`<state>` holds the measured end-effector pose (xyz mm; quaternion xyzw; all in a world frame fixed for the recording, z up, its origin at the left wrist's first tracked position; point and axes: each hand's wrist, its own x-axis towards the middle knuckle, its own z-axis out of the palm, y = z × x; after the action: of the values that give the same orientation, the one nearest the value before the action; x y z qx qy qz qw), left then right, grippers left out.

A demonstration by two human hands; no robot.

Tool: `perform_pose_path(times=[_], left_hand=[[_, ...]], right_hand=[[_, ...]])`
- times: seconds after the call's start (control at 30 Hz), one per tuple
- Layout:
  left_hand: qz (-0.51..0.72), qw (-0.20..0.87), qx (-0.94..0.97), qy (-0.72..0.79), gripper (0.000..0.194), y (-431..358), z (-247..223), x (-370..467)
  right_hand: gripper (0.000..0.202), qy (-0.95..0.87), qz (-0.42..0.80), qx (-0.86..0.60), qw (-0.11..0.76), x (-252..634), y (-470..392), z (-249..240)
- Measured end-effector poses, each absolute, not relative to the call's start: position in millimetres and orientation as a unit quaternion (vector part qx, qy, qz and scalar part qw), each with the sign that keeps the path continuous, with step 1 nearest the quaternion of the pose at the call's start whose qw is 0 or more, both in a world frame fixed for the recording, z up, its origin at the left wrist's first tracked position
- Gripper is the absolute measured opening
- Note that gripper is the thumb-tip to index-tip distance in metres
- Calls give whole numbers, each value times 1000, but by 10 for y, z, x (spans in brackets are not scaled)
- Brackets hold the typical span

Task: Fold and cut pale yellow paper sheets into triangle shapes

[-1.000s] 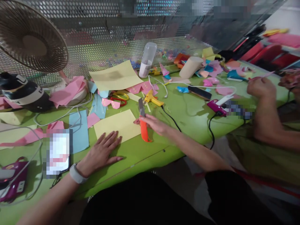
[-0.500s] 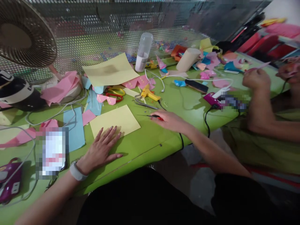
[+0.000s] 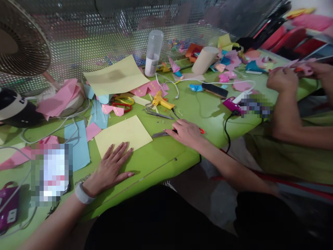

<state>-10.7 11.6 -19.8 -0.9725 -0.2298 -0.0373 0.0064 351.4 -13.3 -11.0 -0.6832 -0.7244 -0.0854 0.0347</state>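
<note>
1. Here my right hand point(image 3: 186, 133) lies over the orange-handled knife point(image 3: 166, 133), fingers curled loosely on its handle; I cannot tell if they grip it.
2. My left hand point(image 3: 111, 168) is spread flat, fingertips pinning the near edge of the yellow sheet point(image 3: 123, 134).
3. The knife lies roughly left to right on the green table point(image 3: 161, 159), blade tip pointing at the sheet's right corner, just beside it.
4. So my right hand is nearer the knife, my left nearer the sheet.
</note>
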Motion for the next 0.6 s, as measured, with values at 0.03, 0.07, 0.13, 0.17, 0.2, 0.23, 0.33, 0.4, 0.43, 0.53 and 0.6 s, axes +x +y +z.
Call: perform_pose_path(times=[0.03,0.07,0.13,0.17,0.2,0.23,0.33,0.4,0.43,0.53,0.6], left_hand=[[-38,7,-973,-230,88,116,-198,-106],[-38,7,-973,-229,88,115,-199,-105],[-38,9,-973,-229,89,116,-203,-104],[-37,9,-973,-229,90,117,-205,-105],[-36,10,-973,-229,90,119,-206,-105],[-35,10,-973,-229,91,120,-205,-106],[-36,6,-973,-227,91,122,-199,-107],[-41,4,-973,-227,91,122,-196,-106],[-45,2,-973,-226,90,122,-195,-106],[-52,3,-973,-224,91,124,-192,-101],[-53,9,-974,-222,91,126,-187,-98]], right_hand=[[70,-724,-86,-684,37,3512,-129,-123],[70,-723,-85,-684,39,3511,-126,-134],[71,-721,-86,-687,37,3508,-119,-151],[72,-722,-86,-686,35,3505,-115,-159],[72,-723,-84,-684,35,3502,-112,-165],[72,-725,-82,-683,35,3499,-110,-169],[72,-727,-78,-681,41,3500,-106,-168],[73,-722,-78,-686,45,3512,-105,-156],[73,-720,-79,-688,46,3519,-105,-151],[73,-720,-74,-689,44,3538,-103,-151],[73,-723,-72,-686,43,3545,-99,-170]])
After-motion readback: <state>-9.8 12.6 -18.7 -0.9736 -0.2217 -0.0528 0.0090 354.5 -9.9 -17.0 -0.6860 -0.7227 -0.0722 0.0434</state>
